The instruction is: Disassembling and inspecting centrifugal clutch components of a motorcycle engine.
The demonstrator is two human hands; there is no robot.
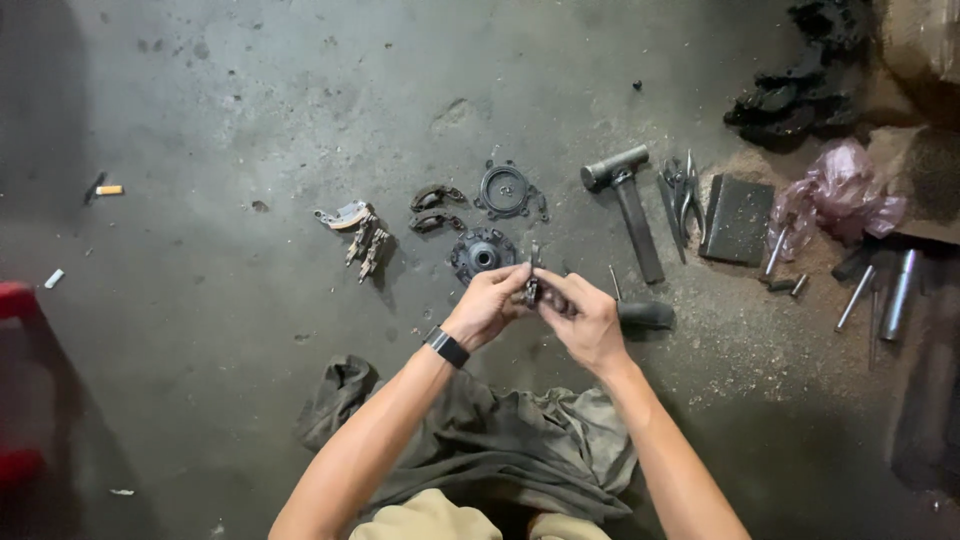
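At the centre of the frame a small dark metal part (531, 290) is pinched between the left hand (487, 303) and the right hand (583, 318), both closed on it above the concrete floor (250, 130). A fitting or inspection step seems to be in hand. A round hub (482, 253) lies just beyond; a steady, fine grip is called for next.

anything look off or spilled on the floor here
A patch of gritty dust is spread over the floor right of the hands, under the scattered tools. A cigarette butt lies far left. Nothing else stands out.
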